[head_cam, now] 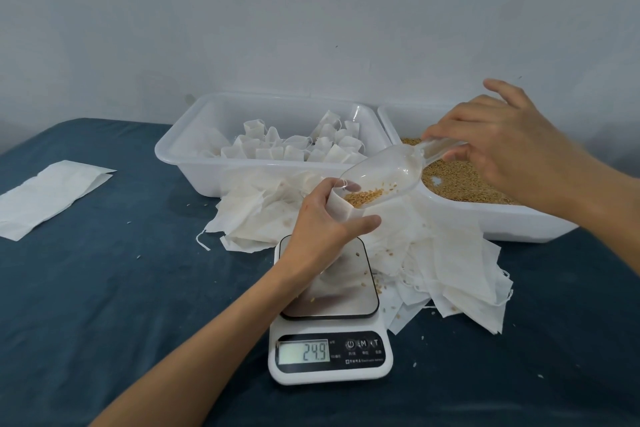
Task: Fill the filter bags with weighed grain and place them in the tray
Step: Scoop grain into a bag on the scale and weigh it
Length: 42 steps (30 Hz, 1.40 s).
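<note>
Scale point(330, 333), reading 24.9, beneath left hand point(323, 225) gripping bag point(341, 206) open; right hand point(502, 146) pinches scoop point(384, 177), tipping grain in.

Left hand point(325, 222) curled in grip, forearm angled up; right hand point(502, 146) raised, pinching.

We hold a filter bag point(341, 206) open in our left hand point(323, 222) above the scale point(330, 329), which reads 24.9. Our right hand point(498, 146) grips the handle of a clear scoop point(384, 175), tilted down so its mouth meets the bag's opening, grain point(360, 198) gathered at the lip. Far left sits a tray point(207, 163) of filled bags point(294, 146); right of it, a grain bin point(519, 222). Empty bags point(446, 263) lie heaped around the scale on the blue cloth point(121, 288).
</note>
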Tool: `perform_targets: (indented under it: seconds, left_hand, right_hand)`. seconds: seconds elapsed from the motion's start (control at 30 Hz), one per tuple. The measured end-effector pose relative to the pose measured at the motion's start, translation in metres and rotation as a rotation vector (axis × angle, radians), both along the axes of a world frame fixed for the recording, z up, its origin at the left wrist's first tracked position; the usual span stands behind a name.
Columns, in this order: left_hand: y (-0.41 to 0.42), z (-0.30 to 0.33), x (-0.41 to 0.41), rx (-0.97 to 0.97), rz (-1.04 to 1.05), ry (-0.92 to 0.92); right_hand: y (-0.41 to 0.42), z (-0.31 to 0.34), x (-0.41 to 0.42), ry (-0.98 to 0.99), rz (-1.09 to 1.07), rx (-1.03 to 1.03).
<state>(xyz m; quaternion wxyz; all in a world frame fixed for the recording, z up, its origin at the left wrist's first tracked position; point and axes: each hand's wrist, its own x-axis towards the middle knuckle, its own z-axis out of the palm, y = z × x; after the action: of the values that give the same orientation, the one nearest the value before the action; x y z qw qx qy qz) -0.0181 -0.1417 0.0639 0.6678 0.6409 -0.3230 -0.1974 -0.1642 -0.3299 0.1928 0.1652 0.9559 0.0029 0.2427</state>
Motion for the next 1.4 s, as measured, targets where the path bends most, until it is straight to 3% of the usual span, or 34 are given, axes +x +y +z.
perform_targets:
  seconds: [0.4,0.5,0.67,0.8,0.9,1.03,1.23,1.33,1.4]
  left_hand:
    - [0.001,0.0,0.0,-0.003,-0.007,0.001]
    - [0.001,0.0,0.0,-0.004,-0.006,0.002]
    - [0.0,0.0,0.002,0.008,0.023,0.023]
    - [-0.001,-0.001,0.003,0.024,0.017,0.017]
    - [-0.001,-0.002,0.003,0.027,0.019,0.019]
    - [-0.002,-0.003,0.004,0.02,0.025,0.025]
    - [-0.002,-0.004,0.005,0.044,0.035,0.011]
    - [-0.002,-0.005,0.005,0.057,0.027,-0.015]
    - [-0.002,-0.005,0.003,0.039,0.02,-0.044]
  right_hand:
    - [-0.007,-0.006,-0.001,0.032,-0.03,0.041]
    - [-0.017,-0.014,-0.001,0.063,-0.024,0.206]
    - [-0.039,-0.034,-0.006,0.067,-0.071,0.674]
    - [-0.077,-0.049,-0.011,-0.016,-0.249,0.813]
    - [-0.107,-0.059,-0.012,-0.075,-0.519,0.81]
    - [-0.131,-0.072,-0.012,0.026,-0.776,0.771]
    - [-0.14,-0.085,-0.001,0.306,-0.925,0.702]
    - [-0.138,-0.084,0.001,0.325,-0.958,0.682]
    - [-0.129,-0.079,0.002,0.219,-0.925,0.6]
